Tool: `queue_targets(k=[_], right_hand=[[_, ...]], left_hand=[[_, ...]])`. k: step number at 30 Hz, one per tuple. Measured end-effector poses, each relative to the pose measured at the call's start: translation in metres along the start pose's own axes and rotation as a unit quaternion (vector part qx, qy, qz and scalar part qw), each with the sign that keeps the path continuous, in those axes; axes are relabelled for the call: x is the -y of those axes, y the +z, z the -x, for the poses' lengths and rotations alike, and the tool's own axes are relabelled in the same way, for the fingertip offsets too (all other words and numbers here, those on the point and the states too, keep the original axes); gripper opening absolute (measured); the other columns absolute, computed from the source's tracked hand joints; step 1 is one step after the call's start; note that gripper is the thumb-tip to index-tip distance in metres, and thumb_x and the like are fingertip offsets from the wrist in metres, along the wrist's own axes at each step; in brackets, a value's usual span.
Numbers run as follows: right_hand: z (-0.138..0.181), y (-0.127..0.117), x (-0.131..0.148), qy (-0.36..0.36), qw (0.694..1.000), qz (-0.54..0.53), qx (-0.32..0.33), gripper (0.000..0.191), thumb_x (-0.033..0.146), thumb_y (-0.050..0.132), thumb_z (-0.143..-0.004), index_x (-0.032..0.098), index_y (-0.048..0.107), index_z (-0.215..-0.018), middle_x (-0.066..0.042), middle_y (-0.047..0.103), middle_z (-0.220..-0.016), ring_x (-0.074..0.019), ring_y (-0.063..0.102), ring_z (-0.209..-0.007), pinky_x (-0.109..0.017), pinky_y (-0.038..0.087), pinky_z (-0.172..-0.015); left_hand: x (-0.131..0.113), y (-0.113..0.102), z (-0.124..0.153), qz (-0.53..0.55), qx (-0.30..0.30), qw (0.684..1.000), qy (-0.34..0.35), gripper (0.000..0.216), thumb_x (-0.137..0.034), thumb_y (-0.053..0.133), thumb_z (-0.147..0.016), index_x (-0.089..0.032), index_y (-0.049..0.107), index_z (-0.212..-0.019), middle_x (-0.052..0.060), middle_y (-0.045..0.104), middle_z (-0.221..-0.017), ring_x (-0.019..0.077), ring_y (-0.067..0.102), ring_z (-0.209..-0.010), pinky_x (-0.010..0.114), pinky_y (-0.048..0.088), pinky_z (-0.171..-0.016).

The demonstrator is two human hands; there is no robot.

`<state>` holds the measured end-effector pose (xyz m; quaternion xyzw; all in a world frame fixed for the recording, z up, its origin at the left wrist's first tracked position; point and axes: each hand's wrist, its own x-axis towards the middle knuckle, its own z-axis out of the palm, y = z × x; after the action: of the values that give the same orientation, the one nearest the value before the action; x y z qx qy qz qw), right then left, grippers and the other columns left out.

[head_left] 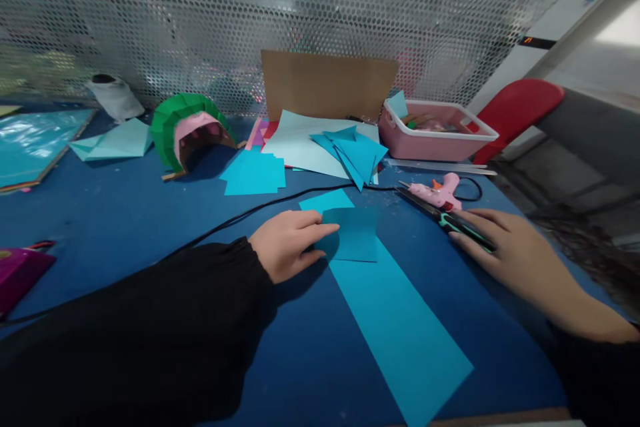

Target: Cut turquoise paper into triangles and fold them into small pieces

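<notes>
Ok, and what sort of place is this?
Most likely a papercraft workspace: a blue table holds a long blue paper strip, scissors and a pink glue gun.

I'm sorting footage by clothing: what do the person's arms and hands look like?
The left sleeve is black, loose and gathered at the cuff; the right sleeve, also black, shows only partly. The left hand and right hand are ungloved.

On the blue table (310, 353) lie a long paper strip (403, 320) at lower centre, a glue gun (436, 195) right of centre, a basket (430, 141) at upper right and a green arch (164, 127) at upper left.
</notes>
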<state>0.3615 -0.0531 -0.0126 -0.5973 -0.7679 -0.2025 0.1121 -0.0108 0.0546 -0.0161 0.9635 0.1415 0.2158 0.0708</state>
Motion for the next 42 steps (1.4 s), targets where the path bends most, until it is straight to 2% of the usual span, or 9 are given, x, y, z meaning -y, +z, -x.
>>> queue_targets(k=[5, 9, 16, 18, 20, 23, 25, 30, 42], right_hand=[[0.007, 0.004, 0.003, -0.019, 0.999, -0.023, 0.022, 0.037, 0.034, 0.04, -0.096, 0.012, 0.063, -0.115, -0.017, 0.067, -0.098, -0.0271, 0.064, -0.084, -0.036, 0.053, -0.067], [0.001, 0.001, 0.016, -0.078, 0.995, -0.057, -0.001, 0.032, 0.023, 0.043, -0.095, 0.014, 0.058, -0.122, -0.017, 0.063, -0.104, -0.0271, 0.06, -0.092, -0.039, 0.051, -0.076], [-0.021, -0.002, 0.034, -0.194, 0.975, -0.109, -0.015, 0.032, 0.009, 0.047, -0.09, 0.015, 0.061, -0.118, -0.018, 0.061, -0.105, -0.0281, 0.059, -0.095, -0.042, 0.051, -0.076], [-0.024, 0.0, 0.035, -0.207, 0.97, -0.127, 0.002, 0.034, 0.008, 0.046, -0.09, 0.016, 0.06, -0.119, -0.017, 0.06, -0.108, -0.0278, 0.059, -0.098, -0.042, 0.052, -0.078], [-0.026, 0.003, 0.036, -0.22, 0.965, -0.139, 0.02, 0.036, 0.006, 0.045, -0.09, 0.017, 0.059, -0.121, -0.018, 0.059, -0.111, -0.028, 0.058, -0.102, -0.043, 0.052, -0.08], [-0.029, 0.004, 0.038, -0.244, 0.96, -0.136, 0.031, 0.041, 0.003, 0.042, -0.09, 0.02, 0.058, -0.124, -0.018, 0.059, -0.112, -0.0278, 0.058, -0.103, -0.043, 0.052, -0.079], [-0.031, 0.002, 0.041, -0.255, 0.958, -0.13, 0.03, 0.043, 0.003, 0.041, -0.09, 0.022, 0.059, -0.124, -0.017, 0.06, -0.111, -0.0274, 0.059, -0.101, -0.042, 0.053, -0.077], [-0.033, -0.002, 0.05, -0.258, 0.954, -0.144, 0.046, 0.041, 0.004, 0.041, -0.09, 0.02, 0.059, -0.124, -0.017, 0.062, -0.11, -0.0258, 0.059, -0.101, -0.041, 0.054, -0.078], [-0.028, -0.005, 0.041, -0.234, 0.941, -0.226, 0.094, 0.046, 0.005, 0.039, -0.09, 0.026, 0.056, -0.128, -0.012, 0.063, -0.116, -0.0222, 0.059, -0.107, -0.039, 0.052, -0.085]], left_hand=[[-0.002, -0.002, 0.004, -0.047, 0.016, 0.998, -0.031, 0.041, -0.035, 0.047, -0.093, -0.008, 0.052, -0.123, 0.013, 0.06, -0.096, 0.022, 0.057, -0.077, 0.035, 0.049, -0.065], [-0.008, -0.006, 0.003, -0.012, -0.002, 0.999, -0.04, 0.04, -0.034, 0.047, -0.093, -0.008, 0.053, -0.123, 0.012, 0.06, -0.094, 0.0206, 0.056, -0.076, 0.034, 0.049, -0.065], [-0.024, -0.012, 0.01, 0.055, 0.0, 0.994, -0.095, 0.038, -0.03, 0.047, -0.092, -0.013, 0.053, -0.125, 0.009, 0.059, -0.093, 0.0183, 0.056, -0.074, 0.032, 0.05, -0.064], [-0.028, -0.013, 0.014, 0.025, 0.009, 0.991, -0.132, 0.042, -0.032, 0.052, -0.09, -0.014, 0.051, -0.128, 0.011, 0.059, -0.099, 0.0226, 0.058, -0.084, 0.037, 0.051, -0.071], [-0.032, -0.014, 0.017, -0.036, 0.005, 0.985, -0.168, 0.051, -0.035, 0.059, -0.085, -0.016, 0.049, -0.132, 0.018, 0.053, -0.118, 0.0328, 0.052, -0.107, 0.048, 0.048, -0.083], [-0.034, -0.013, 0.016, -0.086, 0.007, 0.984, -0.158, 0.052, -0.033, 0.061, -0.084, -0.028, 0.048, -0.134, 0.017, 0.025, -0.15, 0.0425, 0.028, -0.133, 0.06, 0.034, -0.097], [-0.033, -0.012, 0.014, -0.069, 0.055, 0.99, -0.106, 0.044, -0.024, 0.05, -0.09, -0.033, 0.048, -0.133, 0.007, 0.019, -0.156, 0.0375, 0.019, -0.139, 0.06, 0.028, -0.102], [-0.026, -0.008, 0.009, 0.017, 0.192, 0.98, -0.048, 0.047, -0.017, 0.03, -0.095, -0.027, 0.037, -0.14, -0.002, 0.036, -0.149, 0.0207, 0.027, -0.14, 0.048, 0.023, -0.111], [-0.024, -0.006, 0.011, 0.034, 0.189, 0.979, -0.062, 0.046, -0.023, 0.026, -0.097, -0.024, 0.032, -0.143, -0.001, 0.033, -0.15, 0.0189, 0.026, -0.141, 0.047, 0.025, -0.112]])
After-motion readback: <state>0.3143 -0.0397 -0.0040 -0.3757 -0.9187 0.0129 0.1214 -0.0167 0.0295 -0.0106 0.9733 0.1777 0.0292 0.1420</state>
